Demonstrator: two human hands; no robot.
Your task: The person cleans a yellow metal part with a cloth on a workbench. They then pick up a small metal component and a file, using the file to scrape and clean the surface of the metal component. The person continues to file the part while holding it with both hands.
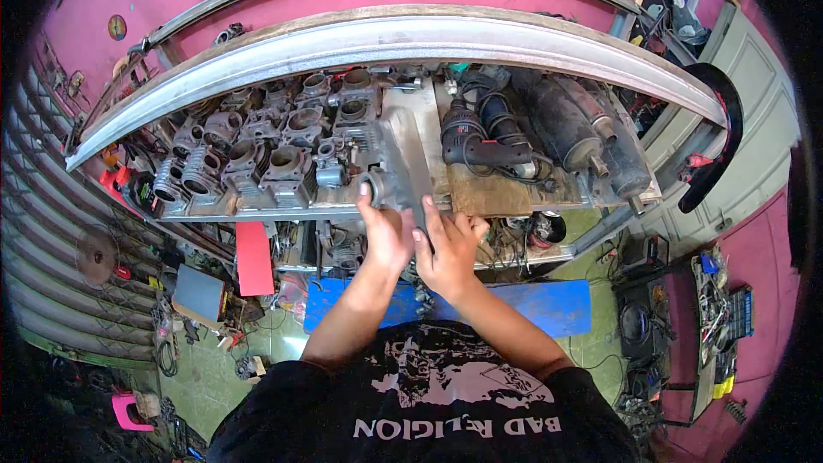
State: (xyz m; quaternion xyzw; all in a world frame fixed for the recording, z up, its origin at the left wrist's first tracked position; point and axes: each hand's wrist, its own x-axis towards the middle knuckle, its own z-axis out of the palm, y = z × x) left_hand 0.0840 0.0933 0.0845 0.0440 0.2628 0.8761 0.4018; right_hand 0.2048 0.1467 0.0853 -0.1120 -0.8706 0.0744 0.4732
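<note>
My right hand [448, 255] is closed around the near end of a long, flat grey metal file [410, 154], with its index finger laid along the blade. The file points away from me over the shelf and is smeared by motion. Just left of it, my left hand [386, 238] grips a grey metal engine part [381, 187], its thumb up on the near side. That part is blurred and partly covered by the file and hand, so its full shape is hidden. Both hands are close together at the shelf's front edge.
Several engine cylinders [287, 167] crowd the shelf on the left. Corded power tools [480, 137] and dark exhaust mufflers [561, 116] lie to the right, beside a wooden board [489, 193]. A metal beam [411, 34] spans above the shelf. A blue bench [536, 304] stands below.
</note>
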